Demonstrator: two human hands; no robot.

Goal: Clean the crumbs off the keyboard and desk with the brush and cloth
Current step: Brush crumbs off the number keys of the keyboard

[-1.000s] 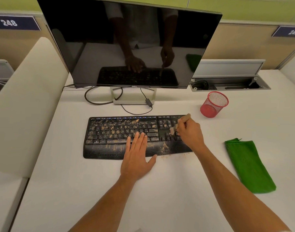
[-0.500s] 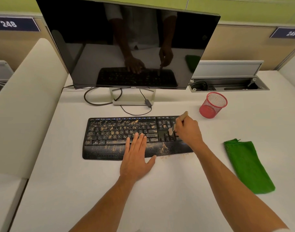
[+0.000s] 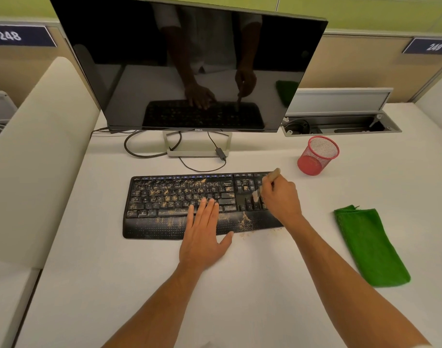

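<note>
Head view shows a black keyboard [image 3: 189, 204] lying flat on the white desk [image 3: 240, 297] just in front of the monitor [image 3: 189, 64], its letter keys and wrist rest speckled with tan crumbs [image 3: 169, 197]. The left hand [image 3: 204, 234] lies flat with straight fingers across the lower keys and wrist rest, pressing it down and gripping nothing. The right hand [image 3: 281, 199] is curled around a small brush [image 3: 266, 183]; its pale wooden handle pokes out above the knuckles and its bristle end meets the keys of the number-pad area, which looks cleaner than the rest. A little heap of crumbs sits on the wrist rest below, and a few lie on the desk by the front edge. The brush appears light and stiff in the handle with soft bristles, so a pen-like hold low on the handle should suit short flicks between keys. The keyboard seems light enough to slide, which is probably why the flat palm steadies it. The folded green cloth [image 3: 370, 247] lies well apart to the right, untouched; it looks soft and limp and would best be bunched in the palm. A red mesh cup [image 3: 317, 155] stands behind it.
</note>
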